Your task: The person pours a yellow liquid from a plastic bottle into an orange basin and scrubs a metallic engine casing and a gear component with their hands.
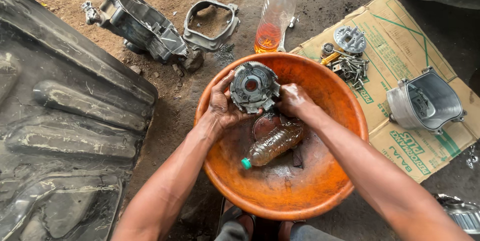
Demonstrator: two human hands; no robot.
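Over a wide orange basin (340,96), my left hand (222,107) and my right hand (292,98) both grip a round grey metal clutch part (253,87), one on each side, held face up. Below it in the basin lies a plastic bottle with a green cap (270,146) on its side, partly filled with brownish liquid. A dark round metal piece (264,123) lies under the bottle, mostly hidden.
An upright blue-capped bottle of orange liquid (274,18) stands behind the basin. Engine casings (142,23) and a cover frame (210,23) lie on the dirt. Flattened cardboard (425,156) holds several bolts (350,66), a round part (350,38) and a silver housing (425,102). Black moulded panel (60,121) at left.
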